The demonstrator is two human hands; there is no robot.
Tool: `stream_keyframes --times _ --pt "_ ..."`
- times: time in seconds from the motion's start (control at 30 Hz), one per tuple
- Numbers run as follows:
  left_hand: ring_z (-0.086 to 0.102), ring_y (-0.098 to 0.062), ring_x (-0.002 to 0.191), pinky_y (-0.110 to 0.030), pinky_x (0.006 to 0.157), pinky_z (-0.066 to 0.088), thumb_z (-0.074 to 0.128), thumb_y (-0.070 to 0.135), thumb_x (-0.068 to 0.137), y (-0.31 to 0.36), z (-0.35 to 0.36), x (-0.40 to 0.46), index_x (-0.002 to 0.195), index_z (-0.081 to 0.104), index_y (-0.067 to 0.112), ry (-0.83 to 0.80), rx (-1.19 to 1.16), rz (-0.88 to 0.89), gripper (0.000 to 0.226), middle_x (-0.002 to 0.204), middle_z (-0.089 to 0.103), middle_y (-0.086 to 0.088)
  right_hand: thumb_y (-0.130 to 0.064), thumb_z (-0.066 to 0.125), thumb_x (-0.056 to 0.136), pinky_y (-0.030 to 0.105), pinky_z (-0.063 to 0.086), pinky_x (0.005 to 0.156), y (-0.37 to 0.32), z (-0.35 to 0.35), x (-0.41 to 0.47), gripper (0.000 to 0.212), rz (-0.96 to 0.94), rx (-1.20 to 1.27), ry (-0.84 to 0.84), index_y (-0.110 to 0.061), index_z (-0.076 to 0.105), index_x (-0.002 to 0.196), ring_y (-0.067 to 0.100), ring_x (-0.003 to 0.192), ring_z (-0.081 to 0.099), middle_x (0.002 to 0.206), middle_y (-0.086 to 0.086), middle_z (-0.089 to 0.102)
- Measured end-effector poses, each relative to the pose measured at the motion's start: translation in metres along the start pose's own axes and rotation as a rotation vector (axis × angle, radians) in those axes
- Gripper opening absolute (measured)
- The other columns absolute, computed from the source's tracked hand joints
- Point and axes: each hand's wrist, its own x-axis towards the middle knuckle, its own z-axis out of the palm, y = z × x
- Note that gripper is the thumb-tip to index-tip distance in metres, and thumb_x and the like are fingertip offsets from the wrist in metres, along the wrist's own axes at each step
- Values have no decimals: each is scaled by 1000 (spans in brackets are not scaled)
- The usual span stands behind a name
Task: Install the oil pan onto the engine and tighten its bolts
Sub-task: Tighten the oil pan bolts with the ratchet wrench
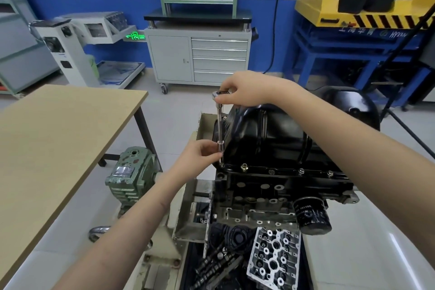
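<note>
A glossy black oil pan (pixel 263 134) sits upside-down on the engine block (pixel 270 193). Several bolts (pixel 244 167) stand along its near flange. A ratchet with a long chrome extension (pixel 220 125) stands upright on the bolt at the flange's left corner. My right hand (pixel 244 92) grips the ratchet head at the top. My left hand (pixel 200 154) pinches the extension's lower end just above the flange.
A black oil filter (pixel 312 216) juts from the block's near right. A cylinder head (pixel 273 256) and camshafts (pixel 211 263) lie in the tray below. A wooden table (pixel 58 143) is at my left, a green gearbox (pixel 131 172) beside it, a grey cabinet (pixel 200 56) behind.
</note>
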Motion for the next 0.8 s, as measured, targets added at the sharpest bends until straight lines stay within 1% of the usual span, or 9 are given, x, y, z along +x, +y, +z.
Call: stream_keyframes --times 0.1,0.23,0.3,0.37,0.47,0.53,0.6,0.7,0.8 --pt "59 -3 75 -16 77 47 62 13 87 3 0 2 95 60 14 -15 56 -7 8 82 61 8 -43 45 92 21 28 48 1 4 2 44 42 -24 47 -3 64 99 8 56 41 63 -2 50" --pt "58 -15 84 -28 86 49 59 14 89 9 -2 6 98 59 5 -67 158 -15 13 89 61 -3 -43 44 93 22 26 47 2 10 2 47 66 27 63 -1 64 99 8 55 39 59 -2 44" --pt "57 -16 82 -31 85 48 59 14 89 12 -4 8 98 58 4 -103 205 -20 13 88 61 -5 -44 44 93 22 28 49 1 10 1 45 48 40 47 -5 64 100 8 55 41 60 -4 45" --pt "56 -17 77 -31 81 49 59 12 88 14 -6 8 93 57 7 -141 205 -12 6 85 60 -5 -46 45 92 19 30 49 0 6 -1 38 -4 37 13 -14 64 99 3 55 42 61 -8 48" --pt "59 -16 82 -28 83 49 60 12 88 12 -7 6 102 61 11 -123 159 21 14 92 64 -6 -42 47 92 13 33 53 -2 -1 -8 30 -126 30 -60 -18 62 100 6 57 43 66 -6 52" --pt "61 -16 90 -30 87 49 60 12 88 11 -7 4 99 64 15 -91 105 32 12 102 67 -10 -37 49 91 25 41 70 -3 -6 -12 28 -185 19 -125 -19 62 107 17 71 51 85 4 61" --pt "60 -17 85 -36 86 49 62 11 87 10 -6 4 87 64 16 -80 98 49 5 102 68 -18 -34 51 90 33 43 79 -3 -11 -14 25 -202 13 -163 -22 61 110 20 82 55 93 1 63" --pt "59 -18 76 -40 83 49 65 14 85 9 -5 6 90 67 6 -52 158 76 9 89 69 -19 -36 54 89 22 40 69 -4 -15 -17 28 -183 -42 -146 -24 61 114 2 75 52 83 -18 58" --pt "61 -23 75 -38 80 50 67 14 83 8 -2 6 88 67 0 -21 169 95 14 85 69 -19 -42 56 86 27 45 73 -7 -15 -20 34 -156 -98 -108 -22 62 112 15 85 58 92 -6 64"
